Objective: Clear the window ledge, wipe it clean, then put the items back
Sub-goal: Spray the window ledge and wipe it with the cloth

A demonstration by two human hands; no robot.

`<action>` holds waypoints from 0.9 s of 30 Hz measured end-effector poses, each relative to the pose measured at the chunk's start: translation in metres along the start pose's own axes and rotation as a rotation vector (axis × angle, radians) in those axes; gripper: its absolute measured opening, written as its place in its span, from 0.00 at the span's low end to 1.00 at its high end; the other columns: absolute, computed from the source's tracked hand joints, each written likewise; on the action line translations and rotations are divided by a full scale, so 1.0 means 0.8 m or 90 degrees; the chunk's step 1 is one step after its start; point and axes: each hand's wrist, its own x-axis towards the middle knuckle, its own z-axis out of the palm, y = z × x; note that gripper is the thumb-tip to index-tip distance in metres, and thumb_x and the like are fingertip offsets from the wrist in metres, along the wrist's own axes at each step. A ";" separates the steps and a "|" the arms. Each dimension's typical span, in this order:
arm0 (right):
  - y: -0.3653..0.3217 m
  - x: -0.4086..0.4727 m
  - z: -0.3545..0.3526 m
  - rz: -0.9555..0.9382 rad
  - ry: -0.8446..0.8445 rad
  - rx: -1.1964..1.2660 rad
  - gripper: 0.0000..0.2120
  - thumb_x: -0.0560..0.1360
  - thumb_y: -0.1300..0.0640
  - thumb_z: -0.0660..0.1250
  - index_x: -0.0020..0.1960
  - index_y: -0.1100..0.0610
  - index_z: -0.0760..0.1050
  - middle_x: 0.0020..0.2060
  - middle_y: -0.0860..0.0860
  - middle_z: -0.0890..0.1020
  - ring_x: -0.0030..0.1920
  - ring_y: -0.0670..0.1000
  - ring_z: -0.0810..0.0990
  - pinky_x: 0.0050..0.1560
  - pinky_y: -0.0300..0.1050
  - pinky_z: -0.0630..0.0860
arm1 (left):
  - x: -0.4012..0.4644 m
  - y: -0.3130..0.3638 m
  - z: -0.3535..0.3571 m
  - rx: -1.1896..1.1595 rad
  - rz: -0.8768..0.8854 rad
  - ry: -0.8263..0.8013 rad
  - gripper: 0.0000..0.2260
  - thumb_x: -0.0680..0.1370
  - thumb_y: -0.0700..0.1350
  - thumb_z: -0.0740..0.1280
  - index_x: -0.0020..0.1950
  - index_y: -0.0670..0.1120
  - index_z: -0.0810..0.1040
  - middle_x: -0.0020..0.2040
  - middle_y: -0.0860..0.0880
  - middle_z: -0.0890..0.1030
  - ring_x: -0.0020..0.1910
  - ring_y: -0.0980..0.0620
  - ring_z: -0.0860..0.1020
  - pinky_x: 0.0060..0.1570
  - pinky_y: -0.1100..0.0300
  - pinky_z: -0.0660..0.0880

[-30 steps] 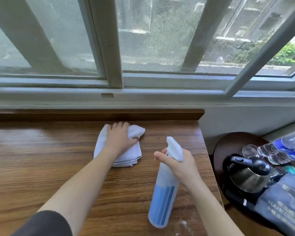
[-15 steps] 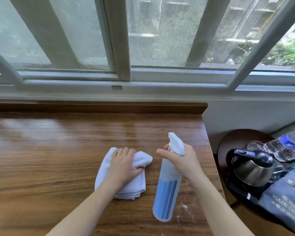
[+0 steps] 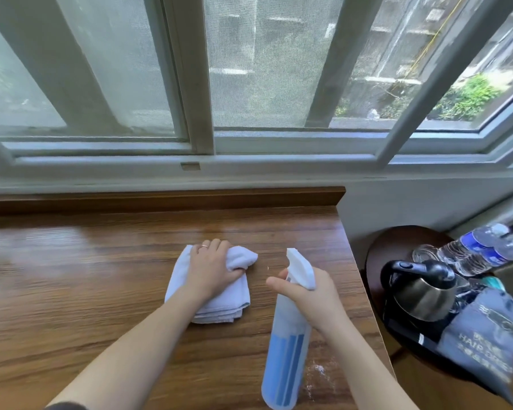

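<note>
Not much changed since half a second ago: the cloth sits about where it was on the desk. Left hand presses on it, thumb tucked under a fold. Right hand grips one spray bottle. Off to the right: one kettle, two water bottles.

left hand pressing palm-down, right hand curled in grip
</note>
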 end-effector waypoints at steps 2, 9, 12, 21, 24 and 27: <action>0.001 -0.002 0.001 0.005 0.004 0.012 0.20 0.58 0.39 0.77 0.40 0.52 0.80 0.31 0.44 0.79 0.36 0.44 0.77 0.39 0.43 0.72 | 0.022 -0.003 0.000 0.011 -0.007 -0.016 0.26 0.63 0.66 0.59 0.45 0.47 0.79 0.40 0.48 0.79 0.41 0.43 0.78 0.42 0.49 0.72; 0.005 -0.004 -0.005 0.012 0.025 0.015 0.24 0.55 0.33 0.74 0.39 0.52 0.79 0.31 0.42 0.79 0.36 0.43 0.77 0.39 0.40 0.72 | 0.097 -0.008 -0.005 0.035 -0.015 -0.076 0.26 0.71 0.65 0.65 0.59 0.47 0.75 0.55 0.46 0.78 0.54 0.43 0.75 0.54 0.47 0.68; 0.008 -0.001 -0.017 0.015 0.027 0.014 0.24 0.56 0.33 0.74 0.39 0.52 0.79 0.30 0.42 0.78 0.36 0.44 0.77 0.39 0.41 0.72 | 0.111 -0.003 -0.006 0.055 -0.046 -0.090 0.27 0.73 0.66 0.63 0.62 0.48 0.72 0.59 0.47 0.76 0.58 0.44 0.73 0.57 0.47 0.68; 0.009 0.020 -0.059 -0.019 -0.022 -0.036 0.18 0.65 0.39 0.75 0.36 0.53 0.78 0.28 0.43 0.77 0.34 0.44 0.75 0.39 0.43 0.71 | 0.080 0.012 -0.001 0.045 -0.070 -0.055 0.26 0.67 0.67 0.65 0.54 0.48 0.76 0.49 0.47 0.80 0.50 0.43 0.76 0.51 0.49 0.69; 0.013 0.027 -0.069 -0.014 -0.060 -0.038 0.17 0.68 0.41 0.76 0.33 0.51 0.75 0.28 0.43 0.74 0.33 0.45 0.73 0.39 0.43 0.69 | 0.048 0.020 0.007 0.031 -0.055 -0.019 0.27 0.63 0.68 0.60 0.48 0.49 0.78 0.43 0.49 0.79 0.44 0.43 0.77 0.47 0.49 0.70; 0.014 0.033 -0.073 -0.012 -0.074 -0.034 0.17 0.69 0.43 0.76 0.33 0.51 0.72 0.27 0.44 0.72 0.32 0.45 0.70 0.37 0.42 0.67 | 0.018 0.026 0.013 0.032 -0.042 0.004 0.25 0.63 0.67 0.60 0.49 0.50 0.77 0.43 0.51 0.78 0.44 0.45 0.76 0.46 0.50 0.71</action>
